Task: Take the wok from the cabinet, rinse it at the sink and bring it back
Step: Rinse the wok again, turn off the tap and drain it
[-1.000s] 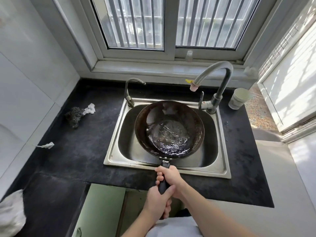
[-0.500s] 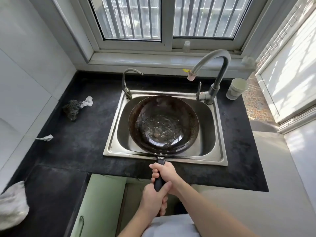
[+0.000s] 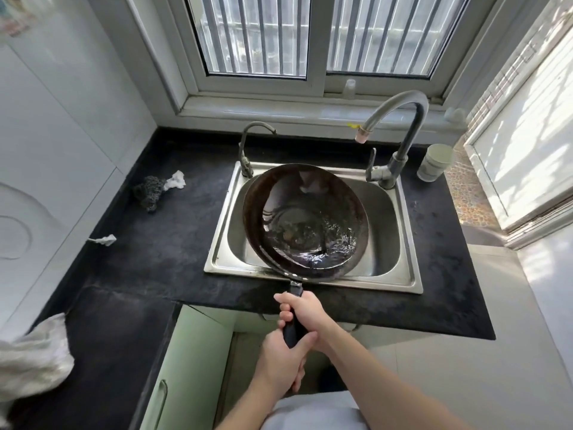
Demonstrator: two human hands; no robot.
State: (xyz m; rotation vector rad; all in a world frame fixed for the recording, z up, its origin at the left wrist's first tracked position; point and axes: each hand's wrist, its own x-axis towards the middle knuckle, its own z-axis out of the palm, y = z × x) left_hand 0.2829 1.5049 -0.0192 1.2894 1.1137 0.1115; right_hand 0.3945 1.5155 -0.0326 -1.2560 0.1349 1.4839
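Now both my left hand (image 3: 283,356) and right hand (image 3: 305,311) clamp the wok (image 3: 305,221) handle, rinsing. Next, tip water toward the sink's (image 3: 400,274) three o'clock.

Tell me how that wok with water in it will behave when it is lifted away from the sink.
The wok is probably front-heavy: both the left hand and the right hand grip its long handle. The water pooled toward its lower right would likely slosh and shift the balance. Being rigid dark metal, it should not flex.
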